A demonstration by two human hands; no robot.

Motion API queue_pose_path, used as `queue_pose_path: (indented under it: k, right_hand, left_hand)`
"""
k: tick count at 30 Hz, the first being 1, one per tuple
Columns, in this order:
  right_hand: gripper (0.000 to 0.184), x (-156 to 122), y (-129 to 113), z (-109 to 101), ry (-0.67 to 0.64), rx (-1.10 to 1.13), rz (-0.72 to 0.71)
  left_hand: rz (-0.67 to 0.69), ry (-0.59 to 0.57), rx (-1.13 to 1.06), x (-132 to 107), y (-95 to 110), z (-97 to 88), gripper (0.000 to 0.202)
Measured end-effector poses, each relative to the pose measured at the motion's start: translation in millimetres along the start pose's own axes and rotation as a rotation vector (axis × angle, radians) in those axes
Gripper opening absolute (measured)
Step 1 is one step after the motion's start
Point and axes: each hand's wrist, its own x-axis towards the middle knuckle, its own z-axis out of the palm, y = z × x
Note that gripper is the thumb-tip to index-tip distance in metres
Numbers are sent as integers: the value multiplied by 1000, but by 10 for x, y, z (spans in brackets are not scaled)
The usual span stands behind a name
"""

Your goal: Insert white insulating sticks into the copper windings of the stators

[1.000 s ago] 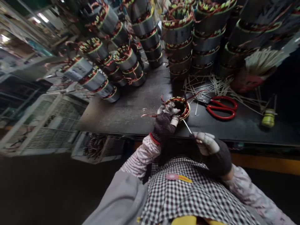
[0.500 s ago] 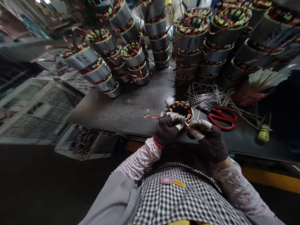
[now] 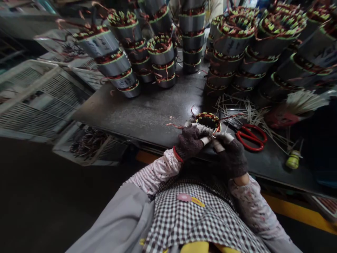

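A motor stator (image 3: 207, 115), ringed with copper windings and yellow-green slot liners, stands near the front edge of the table. My left hand (image 3: 190, 139), in a dark fingerless glove with taped fingertips, is closed on its near left side. Against the near right rim, my right hand (image 3: 231, 154), gloved and taped likewise, is closed in a pinch on the thin white tie (image 3: 214, 136). Only a short end of that tie shows between the fingers, which almost meet. Loose copper leads (image 3: 175, 125) stick out left of the stator.
Red-handled scissors (image 3: 252, 137) lie right of my hands, beside scattered white ties (image 3: 243, 108) and a red holder (image 3: 280, 116) full of ties. A yellow-green object (image 3: 293, 160) is farther right. Stacked stators (image 3: 193, 38) line the back. Plastic crates (image 3: 28, 102) stand left of the table (image 3: 131, 119).
My right hand has moved in toward my left, narrowing the gap between the fingertips at the rim. Less of the white tie shows. The whole view has also shifted slightly.
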Motion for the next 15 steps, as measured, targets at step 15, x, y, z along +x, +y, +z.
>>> queue_pose_path:
  k: [15]
  right_hand:
    - [21, 65, 128, 33, 66, -145, -177]
  left_hand:
    - [15, -48, -115, 23, 47, -81, 6]
